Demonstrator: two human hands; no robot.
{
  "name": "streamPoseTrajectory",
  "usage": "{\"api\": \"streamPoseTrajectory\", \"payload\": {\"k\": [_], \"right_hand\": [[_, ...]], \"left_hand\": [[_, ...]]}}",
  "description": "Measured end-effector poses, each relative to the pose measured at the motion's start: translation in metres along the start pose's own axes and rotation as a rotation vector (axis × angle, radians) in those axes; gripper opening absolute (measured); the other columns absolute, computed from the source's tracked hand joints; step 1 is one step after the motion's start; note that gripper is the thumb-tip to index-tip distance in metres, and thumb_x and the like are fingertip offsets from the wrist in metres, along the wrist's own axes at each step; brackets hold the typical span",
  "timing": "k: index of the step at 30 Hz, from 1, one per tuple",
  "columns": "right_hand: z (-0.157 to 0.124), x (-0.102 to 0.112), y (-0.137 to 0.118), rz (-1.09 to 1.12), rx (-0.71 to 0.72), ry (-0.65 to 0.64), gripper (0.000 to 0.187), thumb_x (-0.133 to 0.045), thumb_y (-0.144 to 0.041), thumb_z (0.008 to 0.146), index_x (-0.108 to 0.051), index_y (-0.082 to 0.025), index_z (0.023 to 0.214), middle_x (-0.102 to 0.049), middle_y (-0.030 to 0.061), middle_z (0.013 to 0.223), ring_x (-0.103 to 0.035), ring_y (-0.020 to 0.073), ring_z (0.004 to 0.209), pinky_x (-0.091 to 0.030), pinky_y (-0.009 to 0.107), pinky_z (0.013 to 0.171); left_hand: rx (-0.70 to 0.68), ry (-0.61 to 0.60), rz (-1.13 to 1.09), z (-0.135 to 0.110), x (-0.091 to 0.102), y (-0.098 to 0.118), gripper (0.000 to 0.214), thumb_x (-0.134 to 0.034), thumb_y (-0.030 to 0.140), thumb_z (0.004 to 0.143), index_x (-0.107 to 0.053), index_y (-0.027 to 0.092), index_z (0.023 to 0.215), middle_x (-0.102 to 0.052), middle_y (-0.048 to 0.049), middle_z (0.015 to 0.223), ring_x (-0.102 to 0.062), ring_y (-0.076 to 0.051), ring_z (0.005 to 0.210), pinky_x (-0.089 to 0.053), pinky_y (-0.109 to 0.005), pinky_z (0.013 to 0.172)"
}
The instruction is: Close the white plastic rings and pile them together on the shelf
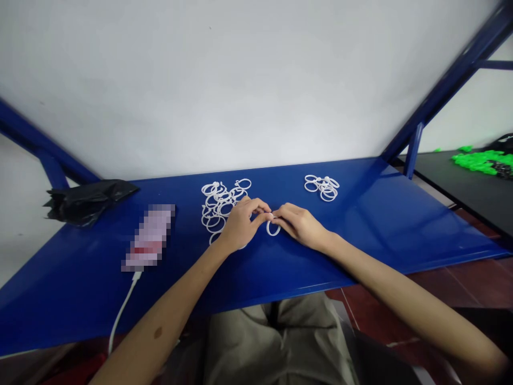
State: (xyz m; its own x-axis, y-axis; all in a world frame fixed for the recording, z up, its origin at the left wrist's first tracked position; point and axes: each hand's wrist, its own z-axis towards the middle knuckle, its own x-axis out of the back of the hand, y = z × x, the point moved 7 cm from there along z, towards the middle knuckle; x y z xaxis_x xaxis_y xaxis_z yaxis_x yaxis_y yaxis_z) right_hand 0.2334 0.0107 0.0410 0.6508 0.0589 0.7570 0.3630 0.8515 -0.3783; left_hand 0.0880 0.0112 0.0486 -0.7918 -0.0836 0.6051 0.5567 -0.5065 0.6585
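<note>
Head: two hands [242,222] [300,223] pinch one white ring [274,235] near two ring piles [219,197] [327,189].

On the table [377,230], a ring pile [219,197] lies left, a bag [90,200] farther left, a ring cluster [326,185] right. Between the hands [241,222] [300,223] is 1 ring [273,234].

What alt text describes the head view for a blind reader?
A person's bare left hand and right hand pinch one white plastic-looking ring at a glossy blue table. A larger pile of white rings lies beside the left hand, a smaller pile beyond the right.
</note>
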Motion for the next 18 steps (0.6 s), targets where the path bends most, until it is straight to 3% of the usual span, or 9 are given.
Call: {"api": "streamPoseTrajectory", "payload": {"k": [7,11,14,18], "right_hand": [[-0.002,-0.001,-0.018,-0.206,0.168,-0.032,0.031,-0.034,-0.022,0.108,-0.057,-0.019,0.088,-0.059,0.0042,0.076,-0.047,0.0172,0.069,-0.042,0.031,0.069],[-0.002,-0.001,-0.017,-0.299,0.196,-0.036,0.029,-0.035,-0.019,0.107,-0.061,-0.016,0.094,-0.060,0.0051,0.077,-0.046,0.0178,0.069,-0.041,0.031,0.069],[0.002,0.004,-0.002,-0.286,0.104,0.028,0.026,-0.040,-0.023,0.106,-0.065,-0.015,0.107,-0.064,0.0077,0.086,-0.052,0.0192,0.076,-0.044,0.032,0.072],[-0.004,0.033,0.049,-0.266,-0.197,0.252,0.028,-0.045,-0.025,0.103,-0.070,-0.016,0.110,-0.064,0.0109,0.095,-0.059,0.0213,0.084,-0.049,0.034,0.075]], "left_hand": [[-0.081,-0.002,0.066,-0.004,-0.004,0.008,0.013,-0.064,0.018,0.093,-0.065,0.023,0.081,-0.070,0.0031,0.077,-0.059,-0.018,0.082,-0.045,-0.035,0.084],[-0.081,-0.010,0.123,-0.004,-0.007,0.005,0.010,-0.063,0.023,0.095,-0.065,0.023,0.085,-0.071,0.0015,0.081,-0.059,-0.019,0.086,-0.045,-0.035,0.086],[-0.089,0.015,0.227,-0.001,-0.003,0.001,0.011,-0.064,0.032,0.095,-0.065,0.022,0.092,-0.069,0.0004,0.080,-0.058,-0.021,0.086,-0.044,-0.037,0.087],[-0.085,0.023,0.457,0.000,0.005,-0.009,0.020,-0.064,0.042,0.094,-0.065,0.022,0.096,-0.069,-0.0017,0.085,-0.057,-0.024,0.091,-0.042,-0.040,0.088]]}}
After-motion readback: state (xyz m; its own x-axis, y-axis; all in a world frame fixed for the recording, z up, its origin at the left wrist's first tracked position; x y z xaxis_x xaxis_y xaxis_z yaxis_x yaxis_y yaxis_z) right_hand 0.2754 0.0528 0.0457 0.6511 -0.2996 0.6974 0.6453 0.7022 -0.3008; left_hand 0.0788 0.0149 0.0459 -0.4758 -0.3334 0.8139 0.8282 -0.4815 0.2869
